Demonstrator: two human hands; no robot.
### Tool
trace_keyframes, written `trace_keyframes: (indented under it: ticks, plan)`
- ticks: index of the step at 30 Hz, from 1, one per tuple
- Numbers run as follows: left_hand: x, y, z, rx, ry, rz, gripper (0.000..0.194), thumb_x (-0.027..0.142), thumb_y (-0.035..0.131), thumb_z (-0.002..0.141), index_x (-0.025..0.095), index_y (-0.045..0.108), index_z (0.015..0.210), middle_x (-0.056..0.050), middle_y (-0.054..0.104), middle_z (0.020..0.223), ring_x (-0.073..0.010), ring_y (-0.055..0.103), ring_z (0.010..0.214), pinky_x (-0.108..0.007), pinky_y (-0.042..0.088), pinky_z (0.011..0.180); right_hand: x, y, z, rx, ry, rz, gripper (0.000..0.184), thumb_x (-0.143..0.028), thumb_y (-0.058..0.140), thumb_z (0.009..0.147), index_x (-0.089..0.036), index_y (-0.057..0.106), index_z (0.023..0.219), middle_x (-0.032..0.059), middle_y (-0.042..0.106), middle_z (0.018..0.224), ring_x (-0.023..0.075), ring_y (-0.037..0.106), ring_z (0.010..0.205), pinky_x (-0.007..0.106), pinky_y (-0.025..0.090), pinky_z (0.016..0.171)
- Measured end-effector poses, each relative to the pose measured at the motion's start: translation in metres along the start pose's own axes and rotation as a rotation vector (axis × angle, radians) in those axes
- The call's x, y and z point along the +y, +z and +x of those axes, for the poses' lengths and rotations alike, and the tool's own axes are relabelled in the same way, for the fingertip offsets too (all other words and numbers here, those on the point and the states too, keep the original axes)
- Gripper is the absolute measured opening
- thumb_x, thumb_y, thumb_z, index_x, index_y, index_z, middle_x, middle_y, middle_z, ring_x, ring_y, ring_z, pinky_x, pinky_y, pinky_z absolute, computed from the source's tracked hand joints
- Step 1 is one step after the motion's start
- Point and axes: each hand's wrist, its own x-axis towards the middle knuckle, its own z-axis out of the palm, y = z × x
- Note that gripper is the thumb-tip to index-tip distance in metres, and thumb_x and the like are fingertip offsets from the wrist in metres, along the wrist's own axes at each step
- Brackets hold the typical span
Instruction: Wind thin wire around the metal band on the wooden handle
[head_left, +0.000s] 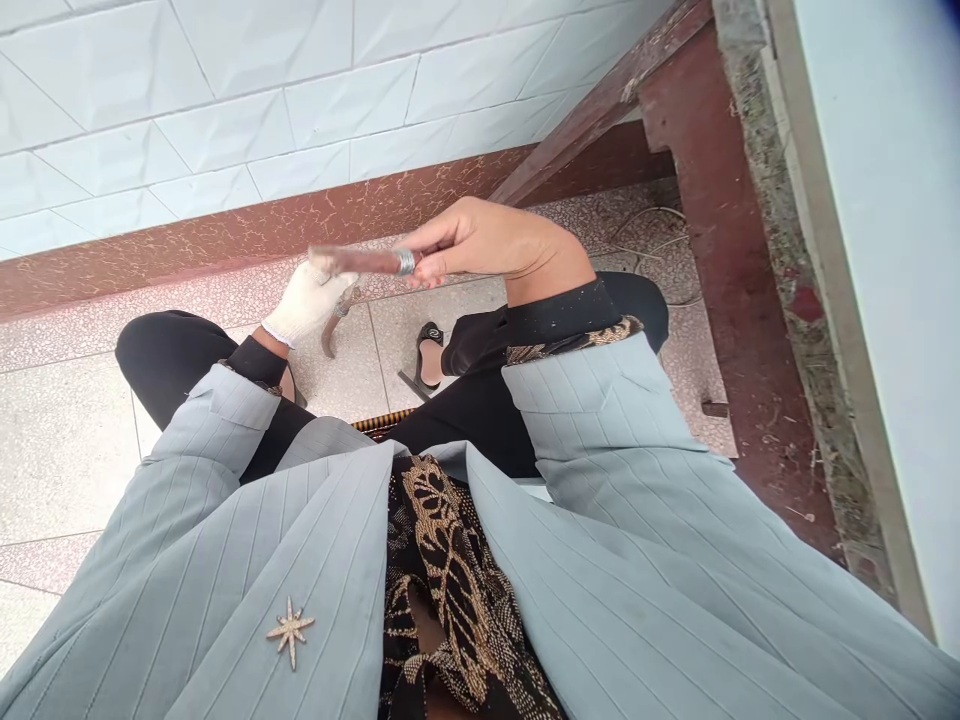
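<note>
My left hand (309,300), in a white knitted glove, is closed around the left end of a brown stick-like piece (367,261). Silver wire (406,262) is wound in a tight band near the stick's right end. There my bare right hand (480,240) pinches it between thumb and fingers, just past the wire. Below the glove shows a second, curved brown piece (330,335), with what looks like wire at its upper end. Whether it joins the stick, hangs from the glove or lies on the floor I cannot tell.
A white tiled wall (225,130) with a red-brown skirting (247,222) runs ahead. To the right stand a red-brown wooden frame (720,240) and a pale slab edge (862,330). A thin cable (651,212) lies on the speckled floor (67,440). My knees flank the hands.
</note>
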Motion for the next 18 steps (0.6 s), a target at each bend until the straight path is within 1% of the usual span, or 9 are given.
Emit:
trace_keyframes:
  ticks: [2, 3, 5, 8, 11, 13, 14, 16, 18]
  plan:
    - [0.005, 0.001, -0.001, -0.015, -0.026, -0.022, 0.028, 0.022, 0.043, 0.106, 0.019, 0.071, 0.103, -0.007, 0.077, 0.093, -0.0193, 0.071, 0.085, -0.034, 0.059, 0.083, -0.005, 0.004, -0.003, 0.263, -0.097, 0.16, 0.025, -0.042, 0.077, 0.086, -0.02, 0.07, 0.092, 0.003, 0.063, 0.084, 0.0141, 0.049, 0.071, 0.031, 0.041, 0.071]
    - [0.008, 0.001, -0.003, -0.032, -0.029, -0.028, 0.027, 0.022, 0.044, 0.105, 0.019, 0.072, 0.102, -0.006, 0.076, 0.09, -0.0188, 0.071, 0.084, -0.033, 0.058, 0.083, -0.006, 0.006, -0.002, 0.366, -0.128, 0.214, 0.027, -0.045, 0.078, 0.086, -0.021, 0.067, 0.089, 0.0038, 0.062, 0.084, 0.0145, 0.047, 0.071, 0.032, 0.04, 0.07]
    - [0.015, -0.002, -0.006, -0.083, -0.003, -0.015, 0.025, 0.022, 0.048, 0.101, 0.018, 0.073, 0.102, -0.004, 0.075, 0.088, -0.0187, 0.071, 0.086, -0.033, 0.057, 0.086, -0.005, 0.009, 0.003, 0.507, -0.147, 0.259, 0.032, -0.05, 0.079, 0.086, -0.022, 0.061, 0.086, 0.0055, 0.062, 0.087, 0.0158, 0.046, 0.071, 0.033, 0.04, 0.069]
    - [0.023, -0.008, -0.009, -0.116, 0.068, 0.077, 0.026, 0.024, 0.051, 0.099, 0.019, 0.075, 0.104, -0.004, 0.077, 0.092, -0.0202, 0.073, 0.092, -0.033, 0.056, 0.091, 0.002, 0.008, 0.012, 0.634, -0.079, 0.205, 0.034, -0.052, 0.072, 0.093, -0.023, 0.055, 0.084, 0.008, 0.064, 0.09, 0.0182, 0.047, 0.073, 0.034, 0.041, 0.07]
    - [0.027, -0.014, -0.011, -0.075, 0.119, 0.175, 0.027, 0.025, 0.051, 0.1, 0.02, 0.077, 0.106, -0.005, 0.078, 0.095, -0.0223, 0.074, 0.094, -0.035, 0.055, 0.092, 0.007, 0.003, 0.017, 0.678, 0.062, 0.019, 0.023, -0.042, 0.066, 0.098, -0.022, 0.06, 0.088, 0.0088, 0.066, 0.09, 0.0201, 0.05, 0.077, 0.034, 0.042, 0.069]
    - [0.03, -0.017, -0.012, -0.045, 0.146, 0.216, 0.026, 0.026, 0.053, 0.1, 0.021, 0.078, 0.105, -0.007, 0.079, 0.096, -0.0237, 0.074, 0.096, -0.037, 0.055, 0.093, 0.006, 0.003, 0.019, 0.612, 0.188, -0.226, 0.013, -0.029, 0.065, 0.098, -0.02, 0.065, 0.089, 0.0074, 0.065, 0.086, 0.0194, 0.051, 0.077, 0.033, 0.04, 0.071]
    - [0.031, -0.018, -0.012, -0.031, 0.152, 0.227, 0.026, 0.027, 0.053, 0.101, 0.021, 0.078, 0.105, -0.007, 0.079, 0.097, -0.0243, 0.075, 0.097, -0.038, 0.055, 0.094, 0.004, 0.004, 0.019, 0.511, 0.261, -0.365, 0.011, -0.023, 0.065, 0.096, -0.018, 0.067, 0.087, 0.006, 0.063, 0.081, 0.0182, 0.05, 0.076, 0.032, 0.038, 0.071]
    - [0.031, -0.02, -0.01, -0.004, 0.143, 0.23, 0.025, 0.026, 0.054, 0.102, 0.02, 0.078, 0.106, -0.008, 0.079, 0.101, -0.0248, 0.075, 0.1, -0.039, 0.055, 0.097, -0.001, 0.007, 0.018, 0.174, 0.398, -0.543, 0.013, -0.012, 0.065, 0.094, -0.015, 0.069, 0.082, 0.002, 0.058, 0.07, 0.0146, 0.048, 0.071, 0.031, 0.034, 0.07]
    - [0.029, -0.02, -0.006, 0.029, 0.11, 0.208, 0.025, 0.025, 0.053, 0.102, 0.02, 0.077, 0.108, -0.008, 0.079, 0.105, -0.0246, 0.075, 0.105, -0.039, 0.055, 0.1, -0.005, 0.008, 0.015, -0.225, 0.451, -0.491, 0.014, -0.007, 0.065, 0.094, -0.012, 0.073, 0.083, -0.0015, 0.055, 0.065, 0.0116, 0.047, 0.068, 0.028, 0.033, 0.069]
